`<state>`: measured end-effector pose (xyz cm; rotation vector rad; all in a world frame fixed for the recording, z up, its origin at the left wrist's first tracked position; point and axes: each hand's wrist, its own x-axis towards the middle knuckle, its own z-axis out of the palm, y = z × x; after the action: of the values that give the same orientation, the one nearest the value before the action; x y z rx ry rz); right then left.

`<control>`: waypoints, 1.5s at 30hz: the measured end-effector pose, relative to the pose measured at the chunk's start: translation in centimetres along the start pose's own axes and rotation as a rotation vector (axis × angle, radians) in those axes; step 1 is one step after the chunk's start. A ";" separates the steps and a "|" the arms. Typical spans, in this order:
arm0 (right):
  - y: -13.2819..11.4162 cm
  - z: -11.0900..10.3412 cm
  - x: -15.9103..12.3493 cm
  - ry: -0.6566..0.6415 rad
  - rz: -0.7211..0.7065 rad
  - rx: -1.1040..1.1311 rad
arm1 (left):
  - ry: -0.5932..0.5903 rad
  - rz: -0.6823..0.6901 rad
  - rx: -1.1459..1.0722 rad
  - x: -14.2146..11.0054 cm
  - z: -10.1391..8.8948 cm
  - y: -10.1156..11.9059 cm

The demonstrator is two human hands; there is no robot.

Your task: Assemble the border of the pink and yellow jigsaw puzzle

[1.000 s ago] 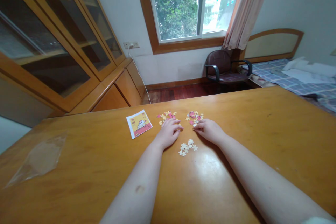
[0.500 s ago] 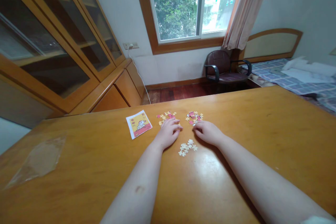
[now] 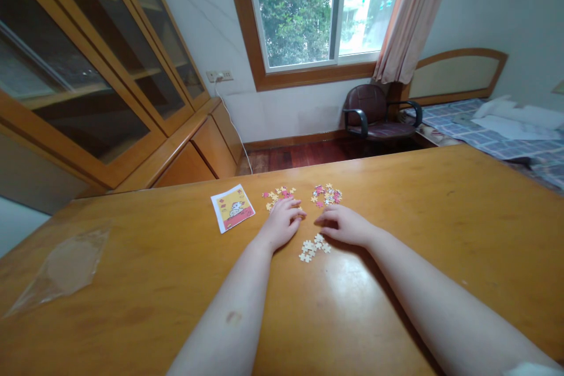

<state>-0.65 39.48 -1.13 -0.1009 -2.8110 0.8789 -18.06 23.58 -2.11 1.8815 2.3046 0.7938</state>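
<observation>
My left hand rests on the table at the near edge of a loose group of yellow and pink puzzle pieces, its fingers stretched out and covering some of them. My right hand is open, with thumb and fingers apart and nothing visible between them. Just beyond it lies a second cluster of pink, white and yellow puzzle pieces. Nearer to me, between my forearms, several pale puzzle pieces lie with their plain side up, close to my right thumb.
A picture card with a white cartoon animal lies left of my left hand. Farther left, a clear plastic bag lies flat on the wooden table. Beyond the table stand a chair, a bed and a glass-door cabinet.
My right hand has shifted slightly left and toward me, and its thumb and fingers have spread apart. My left hand stays in nearly the same place.
</observation>
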 end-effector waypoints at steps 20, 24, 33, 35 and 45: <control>1.0 0.8 0.5 0.119 0.197 0.077 | -0.018 -0.011 -0.002 0.0 -0.1 0.2; 0.4 0.6 0.3 0.019 -0.016 0.141 | -0.087 -0.001 -0.014 -0.1 -0.4 0.8; -0.6 0.3 -0.2 -0.109 -0.079 0.140 | -0.167 -0.002 0.019 -0.4 -0.3 0.8; -0.7 0.4 -0.1 -0.114 -0.078 0.106 | -0.127 -0.014 0.037 -0.3 -0.2 0.6; -0.7 0.9 0.3 -0.038 0.017 -0.038 | -0.098 -0.003 0.021 -0.2 -0.2 0.7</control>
<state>-1.16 38.43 -1.37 -0.1144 -2.8668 0.8405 -17.46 23.36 -1.67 1.8802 2.2660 0.6641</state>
